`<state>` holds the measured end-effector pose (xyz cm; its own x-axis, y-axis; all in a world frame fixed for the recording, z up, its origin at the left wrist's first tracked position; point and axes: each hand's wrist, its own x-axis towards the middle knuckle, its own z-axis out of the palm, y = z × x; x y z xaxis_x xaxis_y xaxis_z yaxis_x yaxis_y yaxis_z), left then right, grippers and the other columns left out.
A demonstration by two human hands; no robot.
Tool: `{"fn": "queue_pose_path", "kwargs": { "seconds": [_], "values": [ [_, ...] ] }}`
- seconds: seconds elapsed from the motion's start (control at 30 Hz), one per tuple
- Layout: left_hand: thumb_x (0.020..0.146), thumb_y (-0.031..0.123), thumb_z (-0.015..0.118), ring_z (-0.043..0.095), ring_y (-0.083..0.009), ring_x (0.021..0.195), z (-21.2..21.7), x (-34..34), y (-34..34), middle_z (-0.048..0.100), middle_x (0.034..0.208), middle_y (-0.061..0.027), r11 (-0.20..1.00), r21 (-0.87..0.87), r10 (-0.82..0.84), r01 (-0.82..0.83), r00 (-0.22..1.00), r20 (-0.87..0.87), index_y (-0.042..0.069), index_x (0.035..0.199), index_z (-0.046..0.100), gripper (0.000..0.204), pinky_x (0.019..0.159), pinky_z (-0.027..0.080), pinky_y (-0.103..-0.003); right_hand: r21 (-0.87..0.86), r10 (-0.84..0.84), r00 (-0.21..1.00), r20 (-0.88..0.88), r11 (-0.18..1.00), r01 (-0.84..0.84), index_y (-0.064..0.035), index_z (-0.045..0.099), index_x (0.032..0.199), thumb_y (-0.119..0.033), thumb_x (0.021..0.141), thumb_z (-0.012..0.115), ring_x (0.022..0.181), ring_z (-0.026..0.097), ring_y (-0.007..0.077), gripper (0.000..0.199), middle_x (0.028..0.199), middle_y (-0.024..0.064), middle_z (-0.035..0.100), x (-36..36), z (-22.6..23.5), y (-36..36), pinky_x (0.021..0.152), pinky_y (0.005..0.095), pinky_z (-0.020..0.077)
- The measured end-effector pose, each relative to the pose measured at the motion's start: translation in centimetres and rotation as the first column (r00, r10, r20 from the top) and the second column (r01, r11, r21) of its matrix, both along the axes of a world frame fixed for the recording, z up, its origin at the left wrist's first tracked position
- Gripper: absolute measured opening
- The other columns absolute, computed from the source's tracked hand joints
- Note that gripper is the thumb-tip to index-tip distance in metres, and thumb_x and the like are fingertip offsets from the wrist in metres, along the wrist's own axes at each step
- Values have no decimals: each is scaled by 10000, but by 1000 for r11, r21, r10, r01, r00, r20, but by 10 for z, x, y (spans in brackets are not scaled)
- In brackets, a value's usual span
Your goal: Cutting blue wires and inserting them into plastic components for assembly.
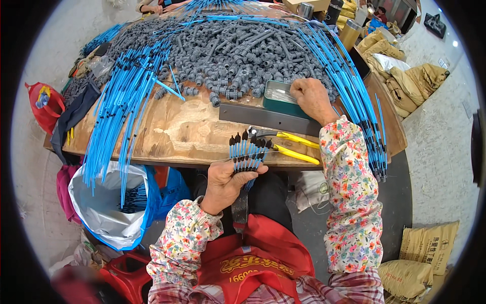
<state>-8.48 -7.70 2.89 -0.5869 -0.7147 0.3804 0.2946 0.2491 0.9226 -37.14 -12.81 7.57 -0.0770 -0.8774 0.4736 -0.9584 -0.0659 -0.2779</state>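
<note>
My left hand [226, 183] is closed round a bundle of thin blue rods with black tips [248, 148], held upright at the table's near edge. A thin, pale strand crosses the bundle. My right hand [312, 100] rests at the right end of a small green tin [284, 105], its fingers drawn together; whatever they pinch is hidden. Inside the tin lie thin, light-coloured pieces [280, 94]. Between my hands, yellow-handled pliers [297, 154] lie on the wood. A flat grey bar [253, 117] runs along the tin's near side.
Grey plastic fittings [233, 55] are heaped across the wooden table [177, 129]. Long blue rods lie at left [124, 96] and right [349, 86]. Below the left edge stands a white-lined blue bag [83, 202]. Sacks [410, 83] are piled at right; another person's hand [152, 9] shows at the far side.
</note>
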Motion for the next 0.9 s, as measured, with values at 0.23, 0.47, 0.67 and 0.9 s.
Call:
{"fn": "queue_pose_path", "kwargs": {
  "seconds": [0.23,0.47,0.67,0.9],
  "values": [
    [843,38,629,650,-100,793,0,-7,3,712,908,-68,999,-37,41,-40,999,34,2,976,680,146,713,503,-232,-242,65,979,193,970,-17,-7,607,832,-71,830,556,651,606,265,81,668,119,600,3,3,14,624,332,469],
    [840,-45,601,672,-209,879,-4,-1,1,687,911,-155,998,-49,44,-41,997,59,-55,988,630,151,814,531,-313,-227,224,779,586,968,-107,11,598,841,-36,861,550,635,531,126,70,729,46,571,70,47,79,593,254,426],
    [842,-39,603,666,-191,879,0,-3,4,689,922,-140,999,45,26,-26,1000,-9,-50,1004,632,165,812,528,-300,-302,399,879,262,899,-318,5,646,908,23,805,602,646,541,188,113,738,91,547,91,41,116,555,273,413],
    [849,-32,598,656,-151,882,0,-6,4,696,932,-120,997,76,31,-27,999,-42,-46,1017,642,174,802,518,-263,-266,311,916,253,933,-243,1,661,945,31,777,625,637,544,210,175,721,102,543,101,37,122,553,293,423]
  ]
}}
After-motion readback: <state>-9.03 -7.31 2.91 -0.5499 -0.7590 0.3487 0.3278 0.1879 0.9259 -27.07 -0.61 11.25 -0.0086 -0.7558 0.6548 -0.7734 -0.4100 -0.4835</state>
